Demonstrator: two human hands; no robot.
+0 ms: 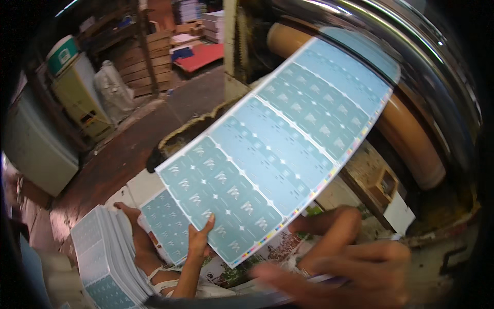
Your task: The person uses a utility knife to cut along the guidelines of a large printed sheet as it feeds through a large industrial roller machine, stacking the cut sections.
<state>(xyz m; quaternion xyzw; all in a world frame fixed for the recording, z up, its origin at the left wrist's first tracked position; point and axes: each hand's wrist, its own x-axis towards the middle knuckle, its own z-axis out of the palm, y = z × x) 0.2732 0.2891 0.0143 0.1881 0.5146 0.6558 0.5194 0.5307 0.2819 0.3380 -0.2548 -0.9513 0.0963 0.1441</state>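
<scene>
A large printed sheet (267, 149) in pale blue and teal blocks slants down from a big shiny metal roller (360, 15). Its upper end curves round behind a dark bar. At the lower left edge, my left hand (198, 239) grips the sheet, thumb on top and fingers beneath. My right hand (360, 273) is large and smeared by motion below the sheet's lower right corner, apart from the sheet as far as I can see. A thin purplish streak shows by its fingers; I cannot make it out. Under the held sheet lies another teal printed sheet (167, 226).
A thick stack of printed sheets (98, 252) stands at the lower left, beside a bare limb (139, 242). Brown rollers (411, 139) and a small wooden box (383, 186) are at the right. Farther back are a red board (200, 57), paper stacks and a green-and-white cooler (63, 54).
</scene>
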